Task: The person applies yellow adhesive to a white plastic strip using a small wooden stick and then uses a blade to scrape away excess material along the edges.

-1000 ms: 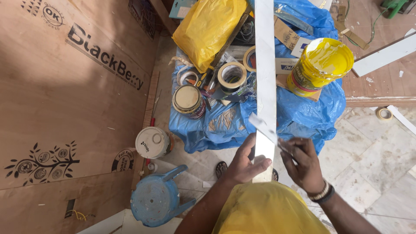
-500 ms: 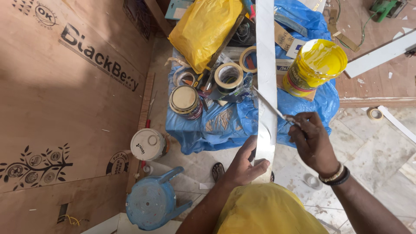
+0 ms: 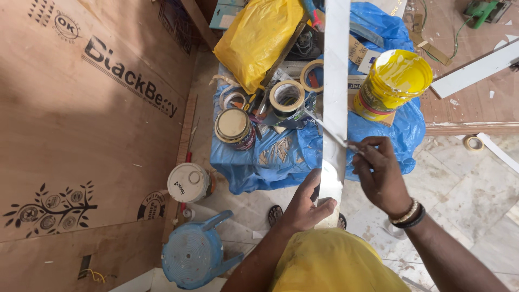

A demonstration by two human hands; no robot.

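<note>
A big plywood sheet (image 3: 81,119) is leaning along the left side, and a white jar (image 3: 188,183) and a blue plastic stool (image 3: 192,254) are sitting on the floor beside it. A blue plastic sheet (image 3: 281,157) is carrying a tin can (image 3: 233,127), tape rolls (image 3: 286,96) and a yellow bag (image 3: 258,38). The left hand (image 3: 303,205) is gripping the near end of a long white board (image 3: 335,97), fingers wrapped around its edge. The board is running straight away from the person over the blue sheet. The right hand (image 3: 381,176) is pinching a thin scraper (image 3: 327,128), its blade lying against the board's face. A yellow paint bucket (image 3: 392,84) is standing just right of the board.
</note>
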